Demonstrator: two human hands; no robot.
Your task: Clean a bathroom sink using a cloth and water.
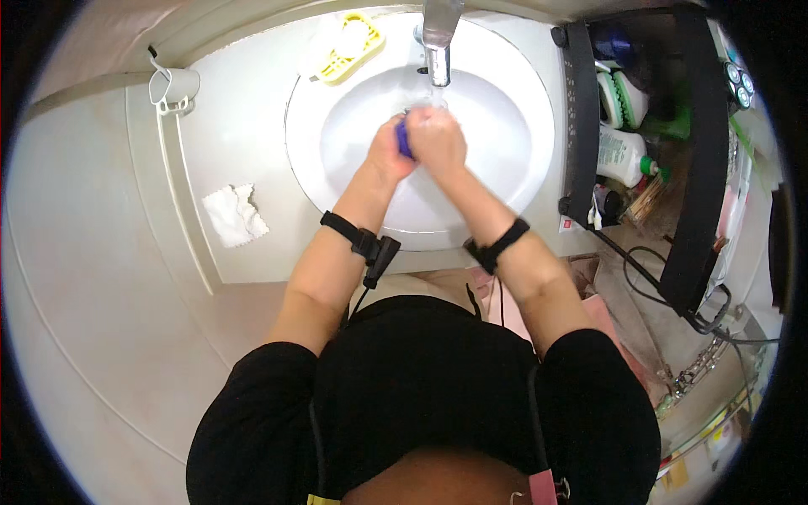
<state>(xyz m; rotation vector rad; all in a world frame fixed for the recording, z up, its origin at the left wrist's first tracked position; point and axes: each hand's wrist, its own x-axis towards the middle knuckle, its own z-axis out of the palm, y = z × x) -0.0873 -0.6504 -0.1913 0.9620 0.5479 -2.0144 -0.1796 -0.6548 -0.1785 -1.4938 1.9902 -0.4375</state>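
Both hands are together over the white oval sink basin (499, 145), just below the chrome faucet (439, 44), from which water runs. My left hand (388, 148) holds a small purple-blue object (404, 139), mostly hidden between the hands, so its kind cannot be told. My right hand (435, 139) is closed against its right side, under the water and somewhat blurred; its fingertips are hidden. A yellow soap dish (353, 53) with a whitish thing in it rests on the basin's upper left rim.
A folded white cloth (235, 216) lies on the counter at left. A white cup (175, 86) stands at the upper left corner. To the right, a black rack (577, 113) holds a scrub brush (622, 100), a white bottle with green cap (622, 154) and cotton swabs or sticks (647, 199).
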